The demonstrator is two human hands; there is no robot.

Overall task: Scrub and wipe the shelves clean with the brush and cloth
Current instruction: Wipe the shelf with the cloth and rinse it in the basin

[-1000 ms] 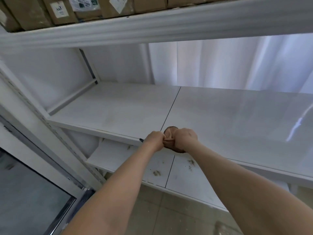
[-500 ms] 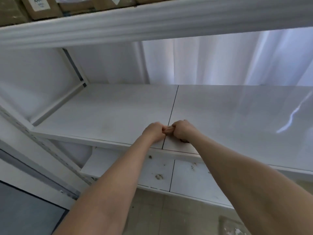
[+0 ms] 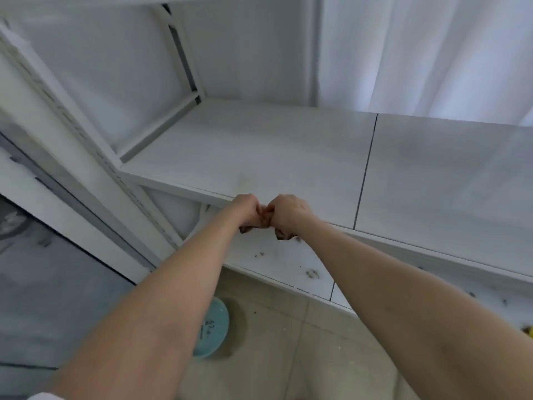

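White shelf front, seemingly brown cloth gripped between left hand, right hand

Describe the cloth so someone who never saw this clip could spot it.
Find the white upper shelf; at its front edge, left of the dark seam, the left hand and right hand meet fist to fist. The cloth is the crumpled brown wad gripped between them and poking out below, unlike the loose crumbs lying on the lower shelf.

Unreadable dark print on blue disc
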